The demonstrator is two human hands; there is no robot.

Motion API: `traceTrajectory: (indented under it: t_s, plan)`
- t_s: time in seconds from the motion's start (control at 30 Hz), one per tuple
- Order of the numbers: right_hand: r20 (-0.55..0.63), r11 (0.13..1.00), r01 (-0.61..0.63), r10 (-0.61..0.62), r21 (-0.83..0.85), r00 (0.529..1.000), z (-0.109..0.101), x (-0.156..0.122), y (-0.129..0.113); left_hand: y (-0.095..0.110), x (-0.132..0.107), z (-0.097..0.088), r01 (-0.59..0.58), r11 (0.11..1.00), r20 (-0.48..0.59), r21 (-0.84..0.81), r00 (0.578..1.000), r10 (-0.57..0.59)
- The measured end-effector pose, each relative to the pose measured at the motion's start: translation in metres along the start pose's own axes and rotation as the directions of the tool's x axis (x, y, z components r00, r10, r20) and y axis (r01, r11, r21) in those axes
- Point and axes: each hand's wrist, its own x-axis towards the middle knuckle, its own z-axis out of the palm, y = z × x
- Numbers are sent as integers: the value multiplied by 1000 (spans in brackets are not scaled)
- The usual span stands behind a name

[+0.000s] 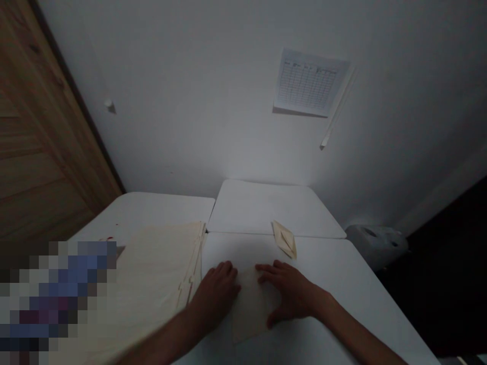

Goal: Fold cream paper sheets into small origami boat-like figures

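A small cream sheet of paper (pixel 249 309) lies flat on the white table between my hands. My left hand (pixel 218 294) rests at its left edge, fingers bent and pointing away from me, not closed round anything I can see. On the right side, my right hand (pixel 287 290) is open, its fingertips touching the sheet's upper right edge and its thumb spread toward the lower right edge. Just beyond that hand is a folded cream paper piece (pixel 284 240), like a small envelope with pointed flaps.
A stack of large cream sheets (pixel 152 274) covers the table's left part. White tabletops (pixel 274 208) meet at seams before a wall bearing a printed chart (pixel 310 83). A grey plastic object (pixel 376 246) stands past the right edge. A wooden door (pixel 45 126) is left.
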Motion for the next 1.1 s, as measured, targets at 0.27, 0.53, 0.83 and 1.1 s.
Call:
traceTrajectory:
  t_s: [0.27,0.53,0.83,1.1]
  plan:
    - [-125,993,-46,59,107,990,-1,10,-4,-6,14,0,25,995,-32,-96,999,-28]
    - [-207,976,-145,177,161,962,4,39,-7,-11,16,5,43,981,-59,-188,997,-55]
    - [-219,946,-201,258,253,941,9,50,-2,-10,19,5,42,978,-141,-204,987,-72]
    - [-248,827,-152,330,541,911,8,40,0,-3,21,-16,-126,978,-247,-164,965,82]
